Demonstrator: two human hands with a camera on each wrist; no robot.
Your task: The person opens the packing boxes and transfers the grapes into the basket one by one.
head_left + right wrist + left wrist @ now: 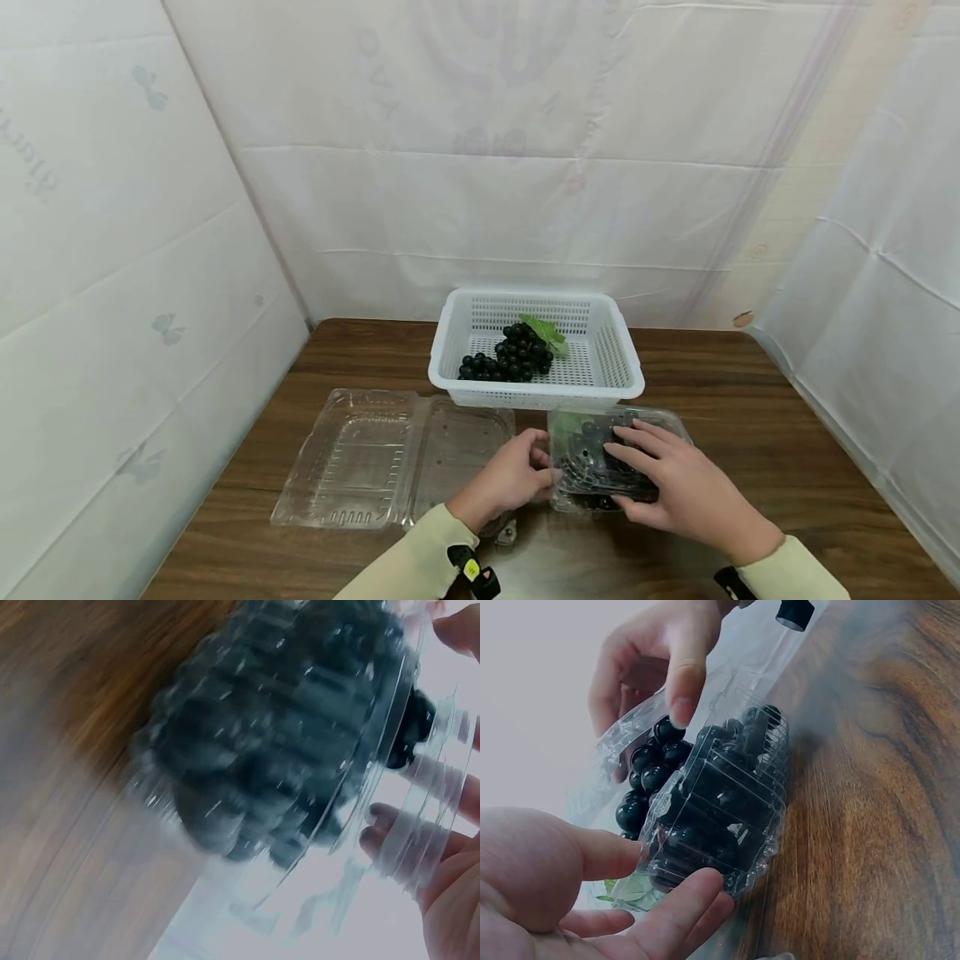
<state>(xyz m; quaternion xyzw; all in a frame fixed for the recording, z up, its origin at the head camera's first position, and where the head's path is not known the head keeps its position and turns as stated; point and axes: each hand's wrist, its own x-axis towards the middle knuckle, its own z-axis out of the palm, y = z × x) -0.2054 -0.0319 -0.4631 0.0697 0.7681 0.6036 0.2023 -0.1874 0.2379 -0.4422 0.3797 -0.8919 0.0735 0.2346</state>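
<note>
Filled box: a clear plastic box (720, 802) sits on the table in front of the person, just to the right of centre in the head view, near the white basket's front wall.
Contents: dark, round grapes (654, 776) are bunched inside the box, with a green leaf (630, 889) at the end by the left hand.
Lid: the box's clear lid (581, 458) lies over the grapes; whether it is fastened, I cannot tell.
Right hand: the right hand (682, 479) rests on the lid, fingers spread across the top and thumb toward the near edge.
Left hand: the left hand (513, 475) is at the box's left end, thumb at the rim and fingertips at the side; whether they pinch the plastic, I cannot tell.
Open box: a second clear box (363, 467) lies unfolded to the left, its right half partly hidden by the left forearm.
Basket: the white basket (547, 390) stands behind both boxes, holding a dark bunch (517, 354) and a vine leaf (555, 337).
Sleeves: pale yellow cuffs (420, 554), with a black strap (471, 570) at the left wrist.
Table: brown wood-grain top (765, 467).
Surround: white sheeting (525, 200) with faint print.
</note>
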